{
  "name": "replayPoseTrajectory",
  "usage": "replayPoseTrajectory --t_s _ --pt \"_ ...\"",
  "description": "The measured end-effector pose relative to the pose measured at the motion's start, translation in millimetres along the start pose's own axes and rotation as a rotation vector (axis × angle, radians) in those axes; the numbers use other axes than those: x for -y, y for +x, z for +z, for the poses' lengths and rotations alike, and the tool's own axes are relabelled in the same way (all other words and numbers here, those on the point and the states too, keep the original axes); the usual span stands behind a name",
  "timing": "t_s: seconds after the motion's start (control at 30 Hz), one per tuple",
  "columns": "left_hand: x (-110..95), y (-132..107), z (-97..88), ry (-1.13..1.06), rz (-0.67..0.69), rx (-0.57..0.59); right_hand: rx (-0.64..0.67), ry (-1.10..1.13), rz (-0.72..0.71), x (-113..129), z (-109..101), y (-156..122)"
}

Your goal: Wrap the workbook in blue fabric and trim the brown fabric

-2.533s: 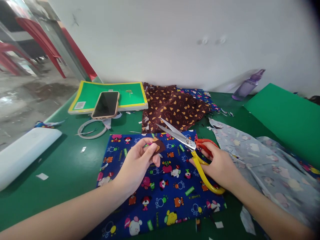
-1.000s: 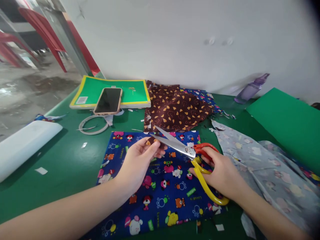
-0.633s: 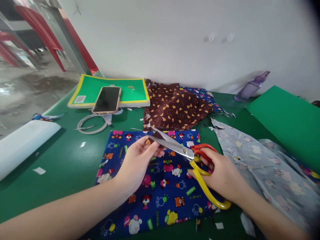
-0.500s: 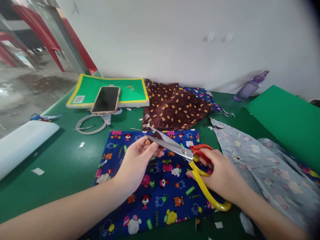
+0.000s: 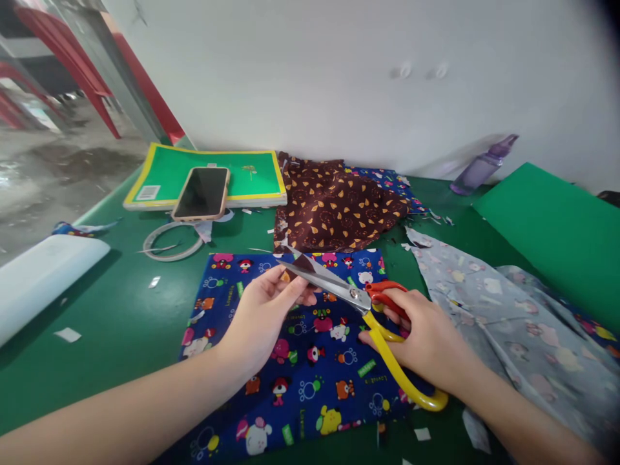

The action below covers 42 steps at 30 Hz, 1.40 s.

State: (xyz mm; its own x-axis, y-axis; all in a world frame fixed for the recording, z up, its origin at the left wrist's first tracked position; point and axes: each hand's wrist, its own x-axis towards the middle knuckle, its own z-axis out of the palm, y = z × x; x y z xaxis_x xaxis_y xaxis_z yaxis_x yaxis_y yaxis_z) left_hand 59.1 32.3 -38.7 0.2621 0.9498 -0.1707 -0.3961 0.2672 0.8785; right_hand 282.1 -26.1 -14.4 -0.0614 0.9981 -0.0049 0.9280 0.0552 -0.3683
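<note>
My right hand (image 5: 416, 329) is closed around the handles of a pair of scissors (image 5: 356, 296), one handle red and the other yellow. The blades are slightly parted and point to the upper left. My left hand (image 5: 266, 310) pinches a small dark brown fabric scrap (image 5: 303, 263) at the blades, its fingers partly behind them. Both hands are above a blue cloth with cartoon animals (image 5: 310, 361), which lies flat on the green table (image 5: 121, 303).
Behind lies brown printed fabric (image 5: 334, 206), beside a green book (image 5: 169, 171) bearing a phone (image 5: 202, 192). A tape roll (image 5: 150, 248) and white device (image 5: 48, 278) are left. Rightward are grey-backed fabric (image 5: 489, 303), a purple bottle (image 5: 479, 173) and a green board (image 5: 557, 226).
The view has shifted very slightly. Both hands, the scissors and the brown scrap keep nearly the same position, with the blades still slightly parted.
</note>
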Motion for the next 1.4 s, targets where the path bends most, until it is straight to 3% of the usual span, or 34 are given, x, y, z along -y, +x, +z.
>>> replayPoseTrajectory --t_s 0.6,0.93,1.4 --pt "-3.5 -2.1 0.9 0.021 -0.004 -0.012 0.042 0.082 0.086 -2.3 -2.5 2.1" --pt "-4.6 -1.9 2.5 -0.004 -0.011 -0.043 0.029 -0.005 0.052 -1.2 -6.1 3.8" --pt "-6.0 -2.0 4.1 -0.002 -0.001 -0.045 -0.167 0.306 0.178 -15.1 2.8 6.8"
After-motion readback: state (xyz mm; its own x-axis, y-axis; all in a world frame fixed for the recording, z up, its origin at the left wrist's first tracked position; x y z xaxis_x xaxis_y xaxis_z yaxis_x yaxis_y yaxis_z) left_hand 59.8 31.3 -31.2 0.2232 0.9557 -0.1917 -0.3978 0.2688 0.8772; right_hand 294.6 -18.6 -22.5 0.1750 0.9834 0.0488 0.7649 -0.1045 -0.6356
